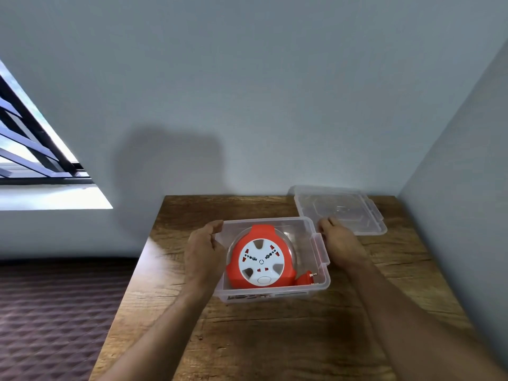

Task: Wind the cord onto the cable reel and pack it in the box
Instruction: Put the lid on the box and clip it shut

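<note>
The fingers of the left hand (204, 250) are curled round the left wall of the clear rectangular plastic box (316, 284), while those of the right hand (339, 244) are rested, nearly straight, beside its right latch. Within the box on the wooden worktop (275, 339), the round orange-and-white cable reel (261, 261) is laid flat, its orange plug (305, 280) in the near right corner. The plug pins may foul the clear plastic lid (341, 209), kept apart behind, should closing be attempted.

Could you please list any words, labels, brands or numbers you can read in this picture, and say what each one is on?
None can be read.
Label on the front wall of the clear box: dark print, too blurred to read.
White face of the cable reel: only socket holes and a button, no legible text.
</note>
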Demonstrator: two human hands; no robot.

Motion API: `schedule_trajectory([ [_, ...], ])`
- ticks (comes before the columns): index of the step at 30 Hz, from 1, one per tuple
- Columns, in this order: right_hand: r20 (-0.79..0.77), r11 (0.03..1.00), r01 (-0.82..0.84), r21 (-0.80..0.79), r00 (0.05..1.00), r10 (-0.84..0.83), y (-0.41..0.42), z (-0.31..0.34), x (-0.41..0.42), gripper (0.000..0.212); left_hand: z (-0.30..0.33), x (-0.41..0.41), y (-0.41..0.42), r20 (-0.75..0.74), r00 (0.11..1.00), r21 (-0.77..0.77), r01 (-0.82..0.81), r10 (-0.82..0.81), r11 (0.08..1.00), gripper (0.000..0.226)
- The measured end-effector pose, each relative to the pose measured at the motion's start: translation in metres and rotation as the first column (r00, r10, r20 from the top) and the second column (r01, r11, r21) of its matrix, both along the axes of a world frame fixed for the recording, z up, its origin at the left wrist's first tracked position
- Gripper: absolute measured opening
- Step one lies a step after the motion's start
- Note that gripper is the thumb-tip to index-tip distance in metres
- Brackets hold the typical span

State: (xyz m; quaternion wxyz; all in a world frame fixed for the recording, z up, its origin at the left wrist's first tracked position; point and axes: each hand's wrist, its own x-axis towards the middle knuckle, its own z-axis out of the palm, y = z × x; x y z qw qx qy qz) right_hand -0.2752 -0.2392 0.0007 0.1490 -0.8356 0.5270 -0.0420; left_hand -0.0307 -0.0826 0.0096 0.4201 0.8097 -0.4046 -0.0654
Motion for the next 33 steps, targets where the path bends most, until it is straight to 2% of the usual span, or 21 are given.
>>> schedule_trajectory([
  [4, 0.084, 0.987, 0.069, -0.147, 0.995, -0.057, 0.004, 0.009, -0.002, 0.017, 0.0, 0.001, 0.003, -0.034, 0.999, -0.001, 0.018, -0.018, 1.0, 0.04],
  [9, 0.389, 0.904, 0.218, -0.368, 0.919, -0.063, 0.016, 0.04, 0.01, 0.013, 0.003, 0.004, 0.007, -0.131, 0.991, -0.024, -0.023, 0.02, 0.999, 0.044],
  [13, 0.59, 0.873, 0.3, -0.384, 0.808, -0.018, 0.037, 0.071, 0.024, 0.011, 0.005, 0.004, 0.008, -0.257, 0.965, 0.007, -0.051, 0.051, 0.999, 0.042],
  [15, 0.696, 0.877, 0.332, -0.349, 0.718, 0.005, 0.05, 0.086, 0.032, 0.015, 0.006, 0.002, 0.009, -0.291, 0.955, 0.023, -0.053, 0.057, 0.998, 0.039],
  [17, 0.832, 0.897, 0.355, -0.264, 0.554, 0.025, 0.066, 0.101, 0.043, 0.016, 0.005, 0.002, 0.009, -0.325, 0.943, 0.012, -0.068, 0.068, 0.998, 0.036],
  [20, 0.968, 0.94, 0.334, -0.065, 0.249, -0.022, 0.09, 0.118, 0.054, 0.015, 0.008, 0.002, 0.01, -0.376, 0.925, 0.029, -0.05, 0.057, 0.998, 0.036],
  [22, 0.985, 0.949, 0.293, 0.117, 0.087, -0.148, 0.1, 0.122, 0.057, 0.018, 0.008, 0.004, 0.01, -0.441, 0.897, 0.05, 0.015, 0.009, 0.999, 0.036],
  [24, 0.941, 0.916, 0.222, 0.333, -0.02, -0.337, 0.107, 0.116, 0.056, 0.027, 0.011, 0.007, 0.011, -0.564, 0.826, 0.057, 0.044, -0.004, 0.997, 0.035],
  [25, 0.905, 0.886, 0.189, 0.423, -0.043, -0.422, 0.108, 0.109, 0.054, 0.029, 0.01, 0.009, 0.01, -0.633, 0.774, 0.028, 0.032, -0.007, 0.999, 0.034],
  [27, 0.826, 0.813, 0.158, 0.56, -0.032, -0.563, 0.111, 0.091, 0.048, 0.029, 0.015, 0.008, 0.013, -0.729, 0.684, -0.032, -0.019, -0.01, 0.999, 0.033],
  [29, 0.726, 0.718, 0.14, 0.682, -0.018, -0.687, 0.112, 0.073, 0.041, 0.029, 0.017, 0.007, 0.018, -0.803, 0.596, -0.059, -0.084, 0.002, 0.995, 0.049],
  [31, 0.636, 0.632, 0.093, 0.769, -0.016, -0.772, 0.115, 0.061, 0.035, 0.03, 0.014, 0.01, 0.021, -0.85, 0.524, -0.093, -0.066, -0.044, 0.993, 0.066],
  [32, 0.608, 0.607, 0.076, 0.791, 0.014, -0.794, 0.117, 0.056, 0.032, 0.032, 0.012, 0.012, 0.022, -0.847, 0.527, -0.106, -0.028, -0.076, 0.994, 0.067],
  [33, 0.594, 0.598, 0.074, 0.798, 0.075, -0.801, 0.12, 0.054, 0.029, 0.032, 0.012, 0.014, 0.024, -0.815, 0.572, -0.103, 0.026, -0.099, 0.994, 0.061],
])
